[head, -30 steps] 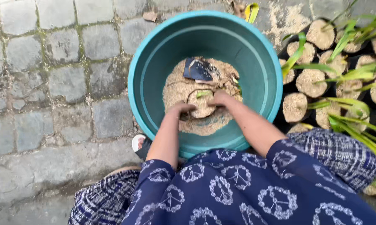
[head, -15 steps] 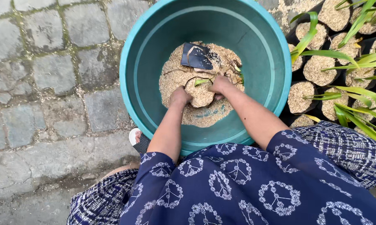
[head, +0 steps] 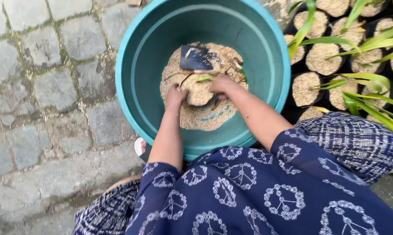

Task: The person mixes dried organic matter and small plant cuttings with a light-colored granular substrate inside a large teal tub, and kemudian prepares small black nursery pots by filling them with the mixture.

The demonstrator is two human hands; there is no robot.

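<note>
Planting bag: a small black bag packed with pale husk, a green shoot leaning from its top; it sits on the husk heap in the middle of the basin, between our two hands.
Left hand: pressed against the bag's left side, fingers curled onto it; we are grasping the bag here.
Right hand: on the bag's right top edge beside the shoot, fingers bent over the rim; it grips the bag too.
Husk: a loose tan heap on the basin floor, under and around the bag, thinner on the near side where the teal bottom shows through.
Scoop: a dark, flat scoop lying on the husk just beyond the bag, touched by neither hand.
Basin: a big round teal tub on the ground in front of us.
Filled bags: rows of like bags with green leaves, packed close together on the right of the basin.
Ground: grey cobbles to the left.
Step in hand: we judge that we are firming the husk around the seedling.
Next move: it would call for a steady two-handed hold, keeping the bag upright and the shoot unbent.
</note>
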